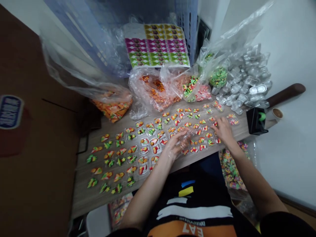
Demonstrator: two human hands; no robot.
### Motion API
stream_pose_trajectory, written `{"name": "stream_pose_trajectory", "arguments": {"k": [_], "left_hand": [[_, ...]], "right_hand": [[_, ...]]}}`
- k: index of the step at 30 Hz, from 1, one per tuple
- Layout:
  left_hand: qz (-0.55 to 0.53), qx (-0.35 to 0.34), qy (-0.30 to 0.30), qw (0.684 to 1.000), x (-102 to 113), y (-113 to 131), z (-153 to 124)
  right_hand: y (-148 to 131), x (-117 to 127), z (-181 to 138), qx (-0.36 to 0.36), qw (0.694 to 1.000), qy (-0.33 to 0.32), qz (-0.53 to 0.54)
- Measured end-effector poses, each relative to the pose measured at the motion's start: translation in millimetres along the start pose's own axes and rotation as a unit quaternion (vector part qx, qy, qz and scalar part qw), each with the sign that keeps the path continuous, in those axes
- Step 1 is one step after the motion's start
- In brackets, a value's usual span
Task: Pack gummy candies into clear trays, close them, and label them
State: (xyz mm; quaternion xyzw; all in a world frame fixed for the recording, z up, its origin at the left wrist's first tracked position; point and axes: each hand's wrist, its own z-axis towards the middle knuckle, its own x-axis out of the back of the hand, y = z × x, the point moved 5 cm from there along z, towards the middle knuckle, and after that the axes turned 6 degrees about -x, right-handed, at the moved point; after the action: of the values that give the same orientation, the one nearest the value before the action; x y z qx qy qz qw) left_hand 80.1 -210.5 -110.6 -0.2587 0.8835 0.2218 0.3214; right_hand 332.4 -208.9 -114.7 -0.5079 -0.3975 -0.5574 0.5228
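Note:
Rows of small clear plastic trays (144,150) with small colourful pieces in two compartments cover the table (84,194). The pieces are red, orange, green and yellow. Over the middle rows, my left hand (176,144) has its fingers closed round clear plastic trays (190,135), seen as a see-through, shiny bunch. My right hand (223,130) reaches down among the trays at the right end, with fingertips bent together by a filled tray (214,122). What its fingertips grip, if anything, is too small to tell.
Open plastic bags of orange pieces (113,107) and mixed pieces (190,87) line the back. A sheet of labels (158,46) leans on a blue crate (187,19). Empty clear cases (254,77) heap at right, near a black tape dispenser (256,121) and a cup (277,113).

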Motion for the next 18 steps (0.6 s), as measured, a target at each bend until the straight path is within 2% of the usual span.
{"name": "stream_pose_trajectory", "arguments": {"k": [4, 9, 13, 18], "left_hand": [[0.005, -0.009, 0.013, 1.000, 4.9, 0.6, -0.2], [0.011, -0.007, -0.011, 1.000, 0.3, -2.9, 4.3], [0.018, -0.009, -0.009, 1.000, -1.1, -2.7, 2.8], [0.005, -0.020, 0.001, 1.000, 2.7, 3.2, -5.2]], "right_hand": [[-0.5, 1.3, 9.7, 0.059, 0.994, -0.077, -0.047], [0.9, 5.2, 20.9, 0.067, 0.988, -0.126, -0.059], [2.5, 5.9, 21.4, 0.046, 0.991, -0.113, -0.050], [15.8, 7.5, 12.4, 0.002, 0.998, -0.032, -0.047]]}}
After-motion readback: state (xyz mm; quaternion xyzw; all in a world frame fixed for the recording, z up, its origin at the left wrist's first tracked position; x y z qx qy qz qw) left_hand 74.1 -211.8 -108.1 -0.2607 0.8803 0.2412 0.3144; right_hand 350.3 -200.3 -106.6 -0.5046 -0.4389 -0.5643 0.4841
